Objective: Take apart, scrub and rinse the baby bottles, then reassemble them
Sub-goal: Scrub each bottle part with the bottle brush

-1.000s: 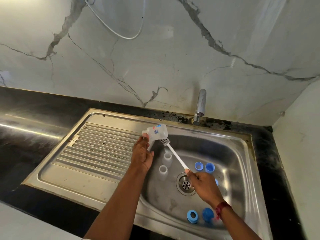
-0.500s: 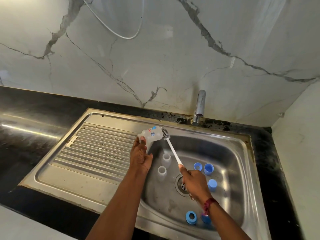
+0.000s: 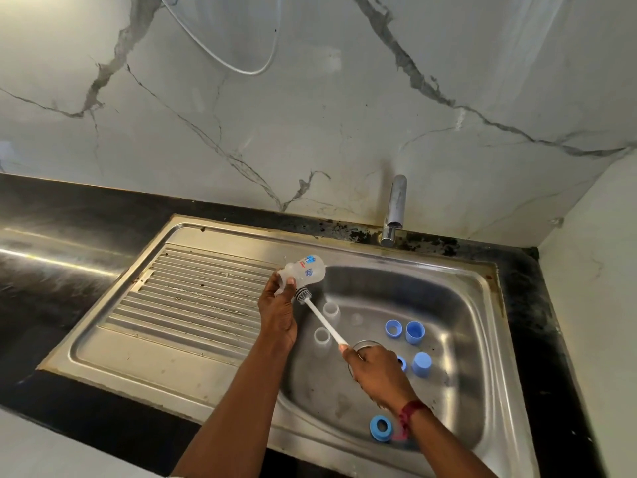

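My left hand (image 3: 277, 313) grips a clear baby bottle (image 3: 305, 272) with blue and red print, held tilted over the left rim of the sink basin (image 3: 458, 343). My right hand (image 3: 377, 376) holds the white handle of a bottle brush (image 3: 322, 320); its grey bristle head lies against the bottle's lower side beside my left thumb. Two more clear bottles (image 3: 331, 310) (image 3: 322, 336) stand open-mouthed in the basin. Blue rings and caps (image 3: 413, 332) (image 3: 393, 328) (image 3: 422, 363) (image 3: 381, 427) lie scattered on the basin floor.
A chrome tap (image 3: 394, 208) stands behind the basin, no water running. The ribbed draining board (image 3: 193, 298) lies to the left, set in a black counter (image 3: 51, 236). A marble wall rises behind, a white wall closes the right side.
The brush head has moved from the bottle's far end down to its lower side near my left thumb. My right hand has drawn back toward the drain.
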### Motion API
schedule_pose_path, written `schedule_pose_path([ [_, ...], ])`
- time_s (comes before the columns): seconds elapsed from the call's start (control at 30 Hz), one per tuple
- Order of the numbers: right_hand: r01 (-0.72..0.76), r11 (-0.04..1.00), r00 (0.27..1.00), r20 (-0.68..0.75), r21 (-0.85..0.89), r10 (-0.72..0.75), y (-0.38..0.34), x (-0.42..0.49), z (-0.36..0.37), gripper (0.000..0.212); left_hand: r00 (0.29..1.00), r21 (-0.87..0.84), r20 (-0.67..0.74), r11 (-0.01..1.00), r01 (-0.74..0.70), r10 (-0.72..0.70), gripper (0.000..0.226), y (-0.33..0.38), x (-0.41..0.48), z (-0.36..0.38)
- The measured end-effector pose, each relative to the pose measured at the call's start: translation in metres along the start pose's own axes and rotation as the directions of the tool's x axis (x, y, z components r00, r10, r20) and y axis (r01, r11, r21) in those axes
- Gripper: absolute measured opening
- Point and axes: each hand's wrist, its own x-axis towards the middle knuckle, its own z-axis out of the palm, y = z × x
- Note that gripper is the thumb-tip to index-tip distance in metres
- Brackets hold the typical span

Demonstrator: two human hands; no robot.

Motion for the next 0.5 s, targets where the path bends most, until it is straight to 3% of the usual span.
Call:
schedule_pose_path([
  [0.3, -0.065, 0.99, 0.995, -0.062, 0.124, 0.073, 0.007, 0.0, -0.012, 0.058, 0.996, 0.029, -0.084, 1.0, 0.005, -0.003, 0.038, 0.006, -0.001, -0.001],
  [0.5, 0.005, 1.0, 0.999, -0.05, 0.006, -0.005, 0.001, -0.008, 0.005, 0.059, 0.995, 0.001, -0.103, 1.0, -0.013, 0.013, 0.038, 0.009, -0.007, 0.014],
])
